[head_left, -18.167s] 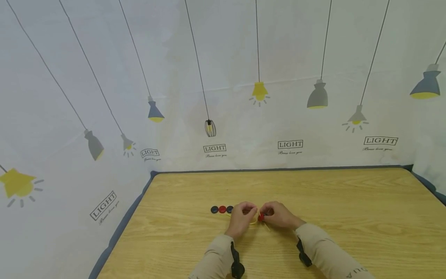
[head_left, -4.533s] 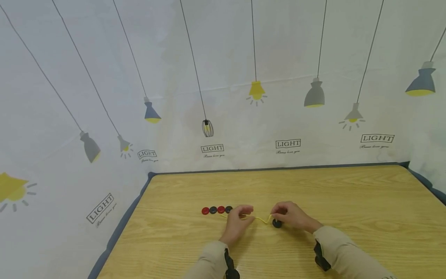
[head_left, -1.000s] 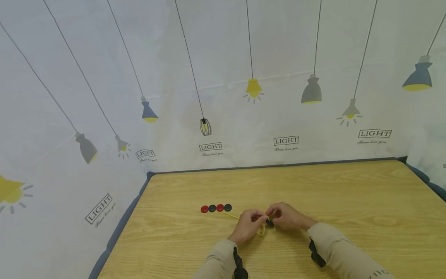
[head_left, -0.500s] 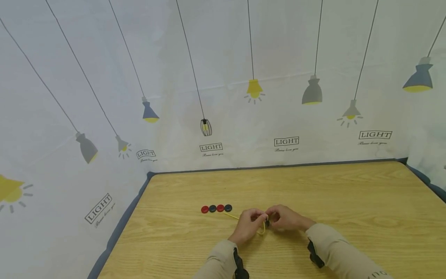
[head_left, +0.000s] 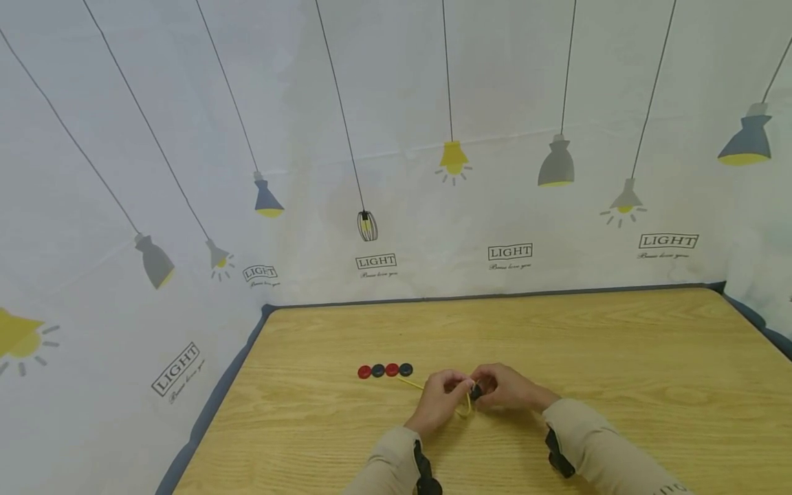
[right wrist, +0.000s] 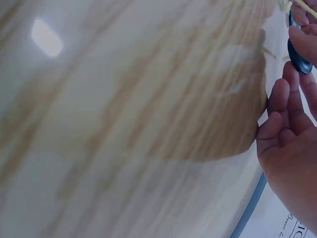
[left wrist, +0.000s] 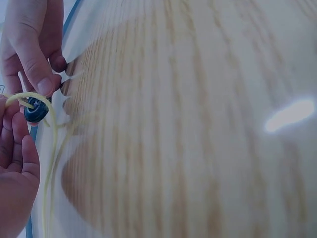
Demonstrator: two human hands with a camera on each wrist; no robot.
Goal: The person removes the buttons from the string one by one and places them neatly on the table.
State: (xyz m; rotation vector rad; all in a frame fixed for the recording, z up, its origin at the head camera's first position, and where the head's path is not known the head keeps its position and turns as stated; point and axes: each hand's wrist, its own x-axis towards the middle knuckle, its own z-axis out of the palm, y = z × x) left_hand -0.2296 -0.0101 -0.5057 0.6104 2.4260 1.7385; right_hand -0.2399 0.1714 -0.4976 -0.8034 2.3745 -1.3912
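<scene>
My right hand [head_left: 509, 386] pinches a dark button [head_left: 476, 392] upright between thumb and fingers, just above the table. Facing it, my left hand [head_left: 438, 401] pinches a yellow cord [head_left: 411, 382] near its end. In the left wrist view, the cord reaches the holes in the face of the dark button [left wrist: 35, 110]; how far it passes through is hard to tell. A slack loop hangs below the left fingers. From the hand, the cord's other stretch runs left to a row of red and dark buttons, among them a red button [head_left: 392, 370] and a dark button [head_left: 405, 370].
The row begins with another red button [head_left: 364, 372] at its left end, lying flat on the wooden table [head_left: 588, 344]. Behind stands a pale wall sheet [head_left: 421, 192] printed with lamps. Dark straps with cameras sit at both wrists.
Since 4.5 seconds ago, my right hand has brought the dark button left to the left hand, which has moved off the row. In the last second, the button has turned slightly.
</scene>
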